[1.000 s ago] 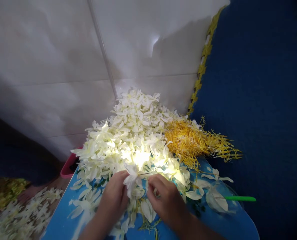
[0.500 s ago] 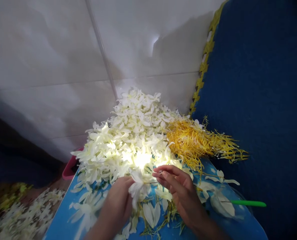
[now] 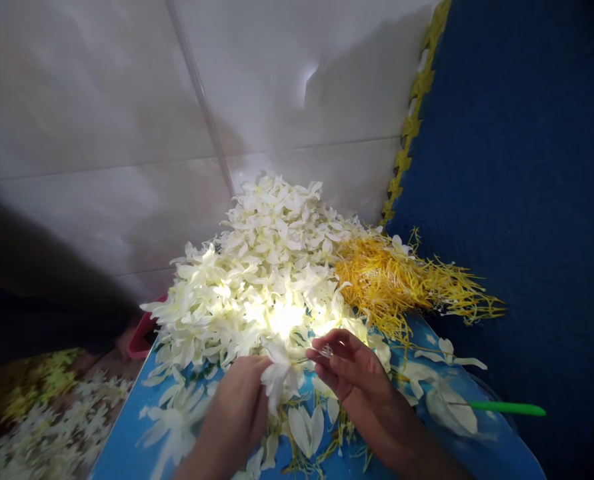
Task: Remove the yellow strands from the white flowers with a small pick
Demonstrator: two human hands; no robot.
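My left hand [image 3: 241,400] is closed on a white flower [image 3: 279,375] with drooping petals, low over the blue table. Opposite it, my right hand [image 3: 361,387] has its fingers bent together around something small and whitish [image 3: 326,350], too small to make out. A thin line shows faintly between the flower and the right fingers; whether it is thread, wire or a needle I cannot tell. Just beyond both hands rises a large heap of white flowers [image 3: 271,260]. Loose white petals [image 3: 307,430] and yellow-green strands lie between and below my wrists.
Yellow-orange strands [image 3: 377,280] are piled at the back right. A green-handled thin tool [image 3: 507,407] lies by the right edge of the blue table [image 3: 127,437]. A pink container [image 3: 139,343] stands at the left, near another person's leg. Behind are a tiled wall and a blue mat [image 3: 517,167].
The right fingers have shifted slightly around the small whitish thing. My left hand keeps its hold on the flower. At the far left, the other person's dark-clothed leg has moved nearer the pink container.
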